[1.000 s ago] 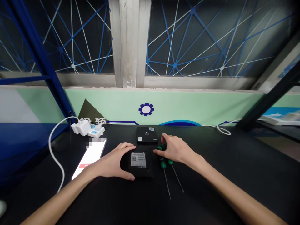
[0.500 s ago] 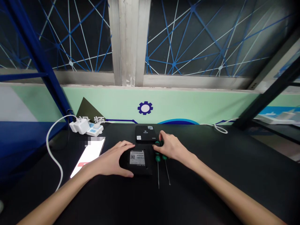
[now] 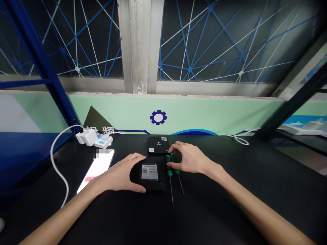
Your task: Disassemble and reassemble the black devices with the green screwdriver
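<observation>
Black tabletop (image 3: 230,200), hands over the tools.
Left hand (image 3: 116,175) clasps an upturned black device (image 3: 153,182); right hand (image 3: 191,160) curls at two green-handled screwdrivers (image 3: 169,173), its clench unclear.

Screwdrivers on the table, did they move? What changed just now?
The right hand pushed the handles of the two green screwdrivers a little to the left, toward the black box. The left hand stayed on that box, and the phone stayed where it was.
</observation>
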Tool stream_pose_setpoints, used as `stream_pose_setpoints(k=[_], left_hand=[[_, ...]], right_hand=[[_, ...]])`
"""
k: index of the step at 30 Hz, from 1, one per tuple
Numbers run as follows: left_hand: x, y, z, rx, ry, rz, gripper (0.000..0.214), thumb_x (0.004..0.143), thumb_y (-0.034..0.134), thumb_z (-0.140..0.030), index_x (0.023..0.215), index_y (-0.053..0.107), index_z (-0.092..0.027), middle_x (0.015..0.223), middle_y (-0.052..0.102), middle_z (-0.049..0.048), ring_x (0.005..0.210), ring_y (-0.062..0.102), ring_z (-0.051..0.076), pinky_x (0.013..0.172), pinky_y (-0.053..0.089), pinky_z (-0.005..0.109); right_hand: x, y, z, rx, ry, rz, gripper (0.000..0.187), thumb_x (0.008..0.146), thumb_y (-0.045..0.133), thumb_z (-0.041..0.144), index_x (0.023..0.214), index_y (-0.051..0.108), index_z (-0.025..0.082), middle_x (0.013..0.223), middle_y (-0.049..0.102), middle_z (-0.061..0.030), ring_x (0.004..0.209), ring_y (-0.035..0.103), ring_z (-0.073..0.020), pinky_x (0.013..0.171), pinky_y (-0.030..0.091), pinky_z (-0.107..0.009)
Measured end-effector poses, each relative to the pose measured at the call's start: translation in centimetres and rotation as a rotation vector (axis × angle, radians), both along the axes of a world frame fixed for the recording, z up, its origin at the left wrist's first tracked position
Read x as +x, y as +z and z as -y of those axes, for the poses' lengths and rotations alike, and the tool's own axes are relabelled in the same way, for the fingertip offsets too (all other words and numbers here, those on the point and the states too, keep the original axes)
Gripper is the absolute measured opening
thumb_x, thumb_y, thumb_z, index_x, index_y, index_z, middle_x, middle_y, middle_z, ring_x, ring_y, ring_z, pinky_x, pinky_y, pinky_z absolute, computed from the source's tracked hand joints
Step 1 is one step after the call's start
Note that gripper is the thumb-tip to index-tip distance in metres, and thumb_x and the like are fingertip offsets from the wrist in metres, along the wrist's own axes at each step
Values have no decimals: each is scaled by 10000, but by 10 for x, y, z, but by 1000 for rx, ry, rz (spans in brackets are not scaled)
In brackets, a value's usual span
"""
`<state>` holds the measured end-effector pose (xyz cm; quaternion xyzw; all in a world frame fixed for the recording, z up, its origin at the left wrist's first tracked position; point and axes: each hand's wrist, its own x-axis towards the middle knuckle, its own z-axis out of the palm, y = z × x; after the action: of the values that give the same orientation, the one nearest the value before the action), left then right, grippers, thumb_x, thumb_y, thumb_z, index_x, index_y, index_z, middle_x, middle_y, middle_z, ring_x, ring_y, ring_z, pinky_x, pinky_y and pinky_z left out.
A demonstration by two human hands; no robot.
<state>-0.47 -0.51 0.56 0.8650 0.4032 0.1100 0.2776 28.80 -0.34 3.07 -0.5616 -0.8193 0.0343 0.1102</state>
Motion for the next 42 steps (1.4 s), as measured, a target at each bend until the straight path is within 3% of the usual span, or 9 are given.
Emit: stream_pose_setpoints(k=[4, 11, 20, 27, 32, 35, 37, 39, 42], left_hand=[[1, 3, 0, 13, 41, -45, 928, 676, 746, -659, 1464, 424, -288, 1483, 441, 72, 1301, 486, 333, 1030, 444, 418], [1, 3, 0, 21, 41, -78, 943, 677, 746, -650, 1472, 411, -271, 1442, 473, 90, 1271, 504, 330, 1016, 444, 419], [-3, -5, -3, 72, 18, -19, 721, 865, 576, -663, 1472, 420, -308, 1415, 509, 68, 1210, 554, 292, 979, 462, 385], [-1, -7, -4, 157, 59, 21, 440, 1025, 371, -507, 1371, 528, -286, 1340, 575, 55, 1234, 539, 259, 1025, 442, 387], [-1, -9, -5, 192, 85, 4, 416, 1025, 379, -477, 1349, 546, -279, 1334, 585, 52, 1226, 544, 261, 1020, 450, 394], [-1, -11, -6, 198, 73, 6, 410, 1018, 392, -476, 1346, 550, -286, 1318, 594, 48, 1219, 548, 262, 1007, 457, 389], [-1, -11, -6, 199, 72, 3, 411, 1015, 398, -475, 1348, 545, -285, 1315, 593, 48, 1214, 551, 260, 1003, 458, 388], [0, -11, -5, 203, 75, 5, 410, 1012, 406, -477, 1346, 543, -282, 1316, 592, 51, 1209, 553, 259, 1001, 458, 389], [0, -11, -5, 199, 78, 0, 407, 1009, 414, -478, 1344, 541, -286, 1316, 592, 48, 1216, 550, 261, 1002, 459, 388]], right_hand=[[5, 2, 0, -39, 147, -4, 574, 675, 797, 548, 1130, 671, 222, 993, 652, -66, 879, 640, -261, 729, 471, -347], [4, -2, -1, -29, 210, 40, 796, 603, 846, 566, 1257, 662, 151, 1008, 638, -116, 959, 595, -309, 810, 488, -417], [0, -1, 0, -30, 223, 18, 726, 584, 866, 529, 1193, 679, 180, 1028, 628, -105, 970, 575, -308, 857, 462, -442], [1, -7, -3, -38, 221, -54, 666, 578, 866, 506, 1125, 661, 186, 996, 612, -80, 935, 578, -278, 827, 475, -411], [6, -7, -8, -15, 235, -318, 595, 591, 869, 416, 1095, 625, 216, 1002, 632, -45, 922, 590, -235, 822, 483, -376], [6, -11, -11, -98, 195, -650, 646, 642, 844, 394, 1187, 541, 226, 918, 653, -13, 714, 568, -160, 649, 477, -307], [4, -15, -13, -156, 147, -913, 720, 678, 826, 420, 1256, 437, 242, 818, 636, 25, 555, 483, -109, 510, 401, -254], [0, -20, -14, -131, 114, -1105, 762, 700, 817, 431, 1288, 365, 261, 749, 613, 52, 490, 426, -87, 468, 347, -234], [-8, -26, -13, -37, 88, -1223, 762, 713, 819, 422, 1292, 342, 289, 734, 612, 53, 477, 425, -88, 463, 340, -234]])
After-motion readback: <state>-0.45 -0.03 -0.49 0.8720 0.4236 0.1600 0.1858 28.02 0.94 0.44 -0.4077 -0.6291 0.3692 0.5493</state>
